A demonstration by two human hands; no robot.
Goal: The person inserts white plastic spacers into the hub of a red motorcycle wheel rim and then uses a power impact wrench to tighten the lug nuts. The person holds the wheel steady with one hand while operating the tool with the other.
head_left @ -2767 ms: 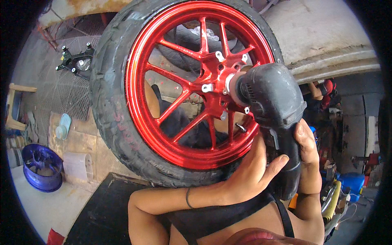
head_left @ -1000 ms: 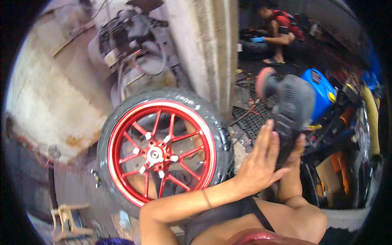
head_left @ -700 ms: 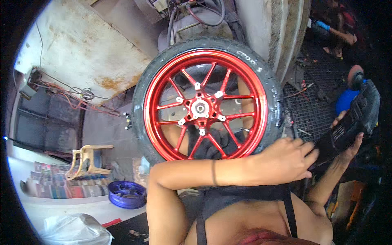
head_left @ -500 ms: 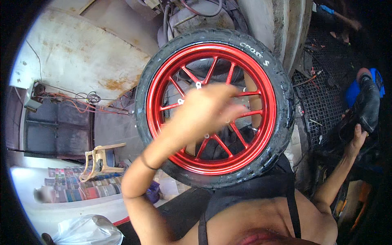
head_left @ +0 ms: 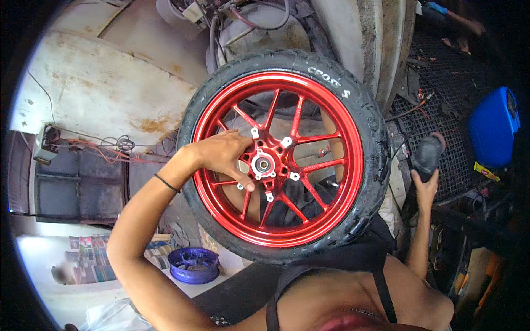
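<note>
Two grips: left hand (head_left: 223, 157) on red wheel (head_left: 279, 160), right hand (head_left: 425, 185) clasping grinder (head_left: 428, 157)

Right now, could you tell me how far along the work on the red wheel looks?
Looks done: the black tyre sits mounted all round the red wheel, and its spokes look clean and glossy. In hand: the left hand rests on the spokes beside the hub, steadying the wheel, while the right hand holds a dark power tool away at the side. What remains cannot be told from this view.
</note>
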